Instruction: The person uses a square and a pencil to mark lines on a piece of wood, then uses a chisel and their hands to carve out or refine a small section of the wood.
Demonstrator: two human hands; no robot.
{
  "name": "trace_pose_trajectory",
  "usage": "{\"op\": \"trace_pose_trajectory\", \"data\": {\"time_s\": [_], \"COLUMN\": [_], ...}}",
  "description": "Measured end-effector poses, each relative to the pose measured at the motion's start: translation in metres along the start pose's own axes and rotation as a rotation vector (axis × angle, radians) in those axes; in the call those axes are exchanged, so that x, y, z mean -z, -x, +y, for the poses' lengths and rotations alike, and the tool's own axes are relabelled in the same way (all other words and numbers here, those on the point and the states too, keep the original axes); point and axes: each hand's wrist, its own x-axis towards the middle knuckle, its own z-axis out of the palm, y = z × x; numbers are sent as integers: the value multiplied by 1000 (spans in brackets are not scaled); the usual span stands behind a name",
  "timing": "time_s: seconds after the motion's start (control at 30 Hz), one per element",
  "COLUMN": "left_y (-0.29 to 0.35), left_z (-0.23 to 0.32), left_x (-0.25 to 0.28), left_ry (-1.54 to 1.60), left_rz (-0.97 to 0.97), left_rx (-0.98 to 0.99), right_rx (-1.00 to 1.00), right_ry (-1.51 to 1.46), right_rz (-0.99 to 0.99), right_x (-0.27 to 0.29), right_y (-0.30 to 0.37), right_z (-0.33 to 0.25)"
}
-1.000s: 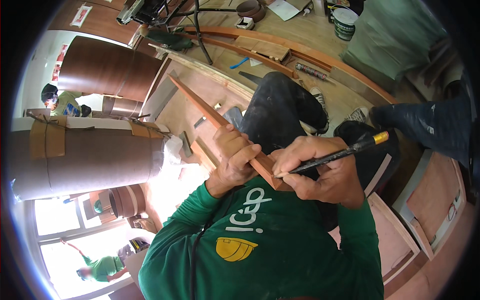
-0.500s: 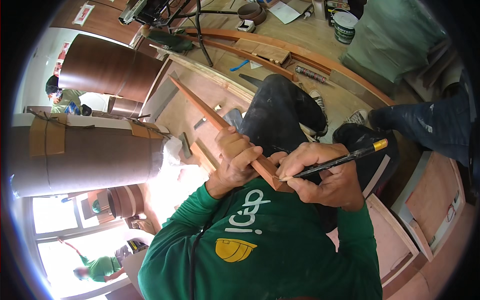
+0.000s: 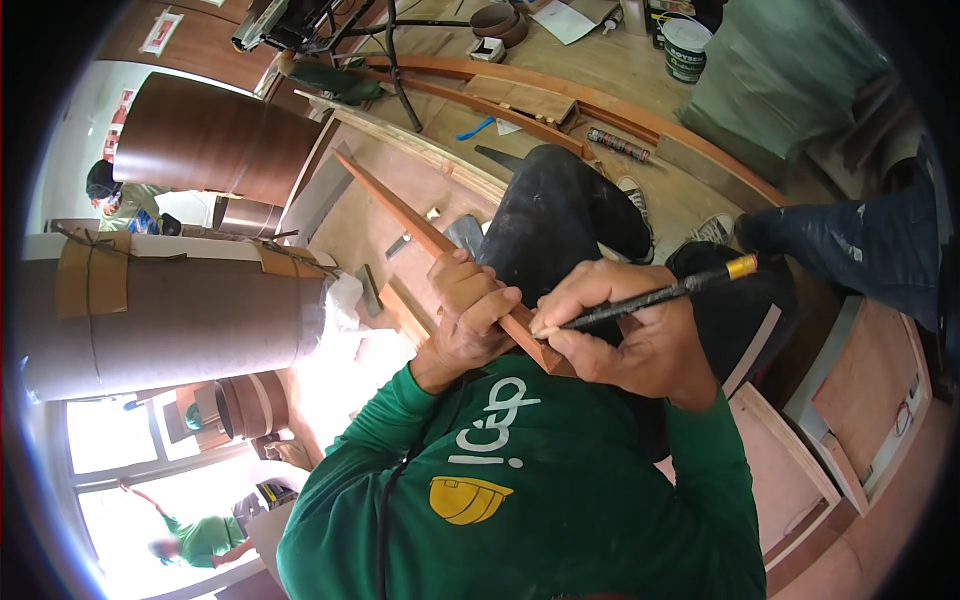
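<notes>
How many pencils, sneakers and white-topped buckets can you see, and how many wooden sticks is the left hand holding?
Pencil, in the right hand: 1
Wooden stick, in the left hand: 1
Sneakers showing: 2
White-topped bucket: 1
Total: 5

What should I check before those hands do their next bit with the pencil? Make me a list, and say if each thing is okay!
1. Left hand's grip on the wooden strip: ok, its fingers are wrapped around it.
2. Right hand's grip on the black pencil: ok, it is held between thumb and fingers.
3. Pencil pointing the right way: ok, the yellow-banded end is up and away, the writing end toward the strip.
4. Pencil tip touching the wood: cannot tell, it is too small and close to the fingertips.
5. Pencil line on the strip: cannot tell, none can be made out.
6. Strip's far end resting on something: cannot tell from this angle.
</notes>
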Motion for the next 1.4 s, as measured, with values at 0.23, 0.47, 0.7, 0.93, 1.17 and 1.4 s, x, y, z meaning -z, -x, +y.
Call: {"op": "trace_pose_trajectory", "data": {"time_s": [0.23, 0.47, 0.7, 0.93, 1.17, 1.4], "left_y": [4, 37, 60, 86, 53, 52], "left_z": [-22, -76, -110, -114, -118, -133], "left_x": [-3, 3, -10, -25, -30, -52], "left_ry": [-236, -303, -300, -184, -16, 231], "left_rz": [58, -41, -71, -226, -258, -632], "left_rx": [46, 119, 160, 154, 167, 207], "right_rx": [-126, -288, -411, -494, -657, -641], "right_ry": [-238, -303, -226, -159, -89, 44], "right_rz": [202, 340, 384, 410, 593, 797], "right_x": [23, 27, 31, 28, 47, 57], "right_y": [9, 30, 36, 44, 79, 97], "right_z": [35, 82, 102, 108, 121, 98]}}
